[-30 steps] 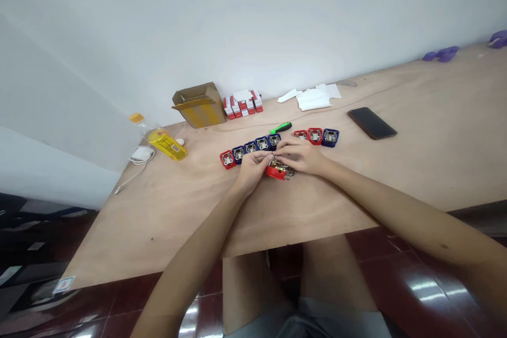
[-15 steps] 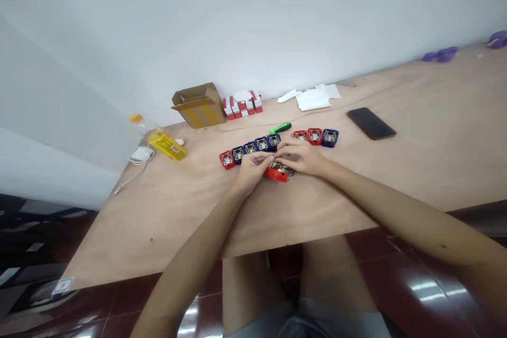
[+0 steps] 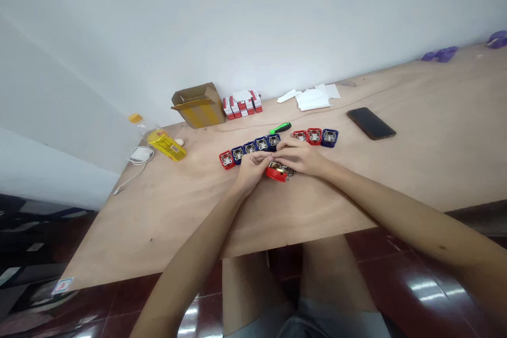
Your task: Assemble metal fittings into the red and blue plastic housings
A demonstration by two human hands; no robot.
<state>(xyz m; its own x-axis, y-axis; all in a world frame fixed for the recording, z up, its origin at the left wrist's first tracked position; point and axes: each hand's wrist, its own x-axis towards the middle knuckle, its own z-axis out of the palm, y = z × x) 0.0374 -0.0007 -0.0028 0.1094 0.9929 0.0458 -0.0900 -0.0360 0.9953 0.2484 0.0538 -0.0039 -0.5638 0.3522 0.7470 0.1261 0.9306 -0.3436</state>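
Note:
My left hand (image 3: 252, 167) and my right hand (image 3: 301, 156) meet at the middle of the wooden table (image 3: 166, 211), both with fingers curled around a red plastic part with brass metal pieces (image 3: 276, 171) that rests on the board. The fingertips pinch at its top, and what they pinch is too small to make out. Just behind my hands runs a row of red and blue plastic parts with metal inserts (image 3: 249, 149), continued by three more on the right (image 3: 316, 137). A green-handled screwdriver (image 3: 281, 128) lies behind the row.
A black phone (image 3: 371, 123) lies to the right. White papers (image 3: 312, 97), small red-and-white boxes (image 3: 242, 104) and an open cardboard box (image 3: 198, 104) stand along the wall. A yellow bottle (image 3: 164, 142) and a white charger with cable (image 3: 139, 157) lie at the left. Purple items (image 3: 443, 54) sit far right.
Hardly anything has moved. My fingers have shifted slightly over the red part, which stays in the same place on the table.

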